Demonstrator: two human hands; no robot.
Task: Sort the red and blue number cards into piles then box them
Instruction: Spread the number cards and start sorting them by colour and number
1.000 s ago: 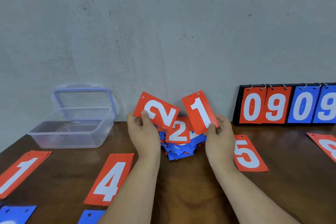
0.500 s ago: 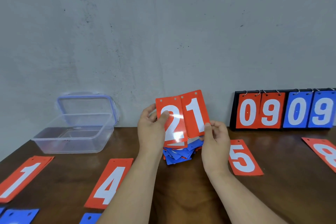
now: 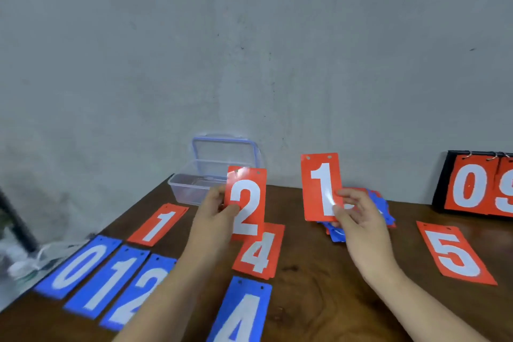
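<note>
Left hand [image 3: 219,211] pinches red 2 [image 3: 245,203] upright, thumb on its face, fingers behind. Right hand [image 3: 358,219] pinches red 1 [image 3: 322,186] upright by its lower right corner. Mixed pile [image 3: 381,207] of red and blue cards lies just behind right hand on tabletop [image 3: 319,280]. Red 4 [image 3: 259,253] lies below left hand's card, blue 4 [image 3: 241,311] nearer. Red 5 [image 3: 455,253] right of right hand. Open box [image 3: 191,189] behind left hand.
</note>
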